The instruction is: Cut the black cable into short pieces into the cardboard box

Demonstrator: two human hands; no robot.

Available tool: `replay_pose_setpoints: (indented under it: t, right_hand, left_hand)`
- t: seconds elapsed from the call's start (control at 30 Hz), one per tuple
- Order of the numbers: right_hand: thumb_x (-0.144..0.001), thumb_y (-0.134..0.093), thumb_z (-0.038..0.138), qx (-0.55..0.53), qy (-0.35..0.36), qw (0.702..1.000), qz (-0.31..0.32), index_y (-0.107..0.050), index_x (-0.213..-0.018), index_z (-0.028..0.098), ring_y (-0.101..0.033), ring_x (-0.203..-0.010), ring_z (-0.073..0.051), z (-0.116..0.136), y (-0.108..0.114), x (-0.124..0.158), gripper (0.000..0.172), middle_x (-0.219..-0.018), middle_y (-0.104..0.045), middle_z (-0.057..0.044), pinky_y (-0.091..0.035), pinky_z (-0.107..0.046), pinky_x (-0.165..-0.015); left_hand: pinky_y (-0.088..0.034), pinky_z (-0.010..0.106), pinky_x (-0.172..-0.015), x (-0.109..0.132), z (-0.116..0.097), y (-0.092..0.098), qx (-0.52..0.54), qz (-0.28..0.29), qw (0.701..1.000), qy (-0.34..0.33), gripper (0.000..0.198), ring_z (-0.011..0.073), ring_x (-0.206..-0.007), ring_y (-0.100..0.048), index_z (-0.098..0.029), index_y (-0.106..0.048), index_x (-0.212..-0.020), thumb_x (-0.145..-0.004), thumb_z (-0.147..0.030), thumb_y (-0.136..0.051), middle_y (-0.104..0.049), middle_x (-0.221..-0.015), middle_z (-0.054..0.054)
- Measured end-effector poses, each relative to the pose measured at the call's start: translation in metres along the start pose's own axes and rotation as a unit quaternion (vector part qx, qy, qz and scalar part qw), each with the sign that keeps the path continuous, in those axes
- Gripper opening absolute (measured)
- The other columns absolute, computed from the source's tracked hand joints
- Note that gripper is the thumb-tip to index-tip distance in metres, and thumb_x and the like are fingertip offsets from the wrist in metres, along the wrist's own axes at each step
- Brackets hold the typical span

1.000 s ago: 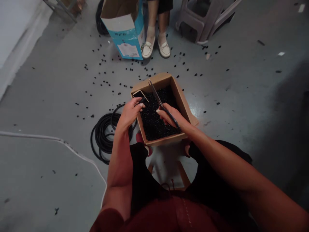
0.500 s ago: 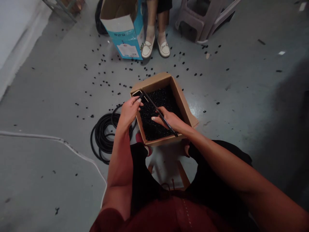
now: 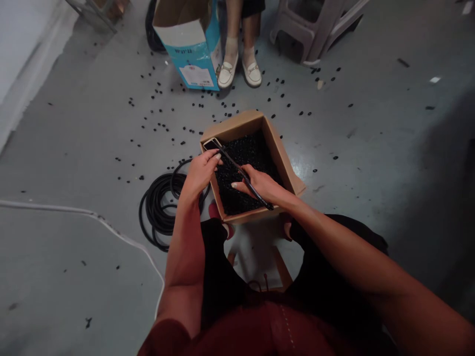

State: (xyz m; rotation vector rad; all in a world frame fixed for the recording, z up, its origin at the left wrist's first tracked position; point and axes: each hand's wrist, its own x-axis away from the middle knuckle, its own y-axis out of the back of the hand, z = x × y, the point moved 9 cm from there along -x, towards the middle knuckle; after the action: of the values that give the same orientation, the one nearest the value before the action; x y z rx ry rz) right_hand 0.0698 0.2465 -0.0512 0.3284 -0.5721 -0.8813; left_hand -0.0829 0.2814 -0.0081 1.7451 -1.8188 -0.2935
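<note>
My right hand (image 3: 261, 185) grips a long black strip, probably a cable length (image 3: 243, 173), running diagonally across an open cardboard box (image 3: 232, 124). My left hand (image 3: 200, 173) is at the box's near-left corner, its fingertips beside the strip's far end. I cannot tell whether those fingers pinch it. The box is heaped with small black pieces (image 3: 241, 170). A flat dark object with a pale edge (image 3: 211, 144) lies in the far-left corner, partly hidden by the strip.
A coil of black cable (image 3: 159, 212) lies left of the box. Small black pieces (image 3: 159, 116) are scattered across the grey floor. Farther ahead stand a person's legs in cream loafers (image 3: 237, 54), a blue-and-white carton (image 3: 189, 49) and a plastic stool (image 3: 311, 29). A white cord (image 3: 104, 225) trails left.
The scissor-like metal blades seen a second ago no longer show. The black strip now lies diagonally under my right hand, which has shifted toward the near side of the box.
</note>
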Motion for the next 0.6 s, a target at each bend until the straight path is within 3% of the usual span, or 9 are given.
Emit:
replay_pose_setpoints:
  t: [0.37,0.6]
  right_hand:
    - [-0.085,-0.052,0.052,0.006,0.004,1.000,-0.008,-0.050,-0.108,0.020,-0.060,-0.085,-0.024,0.001,0.001,0.001,0.039,-0.095,-0.065,-0.009,-0.039,-0.029,-0.068]
    - [-0.088,-0.048,0.045,0.013,-0.023,0.999,-0.037,-0.052,-0.097,0.022,-0.059,-0.075,-0.022,0.001,0.011,0.001,0.026,-0.084,-0.065,-0.007,-0.037,-0.028,-0.064]
  left_hand:
    - [-0.045,0.024,-0.067,0.000,-0.002,-0.005,-0.013,0.024,1.000,-0.009,0.032,0.0105,-0.065,-0.054,-0.014,-0.067,-0.108,-0.087,-0.030,-0.049,-0.067,-0.081,0.004]
    - [-0.047,0.024,-0.069,0.000,-0.002,-0.005,0.006,0.028,1.000,-0.013,0.035,0.0105,-0.069,-0.056,-0.014,-0.065,-0.111,-0.087,-0.032,-0.049,-0.067,-0.087,0.005]
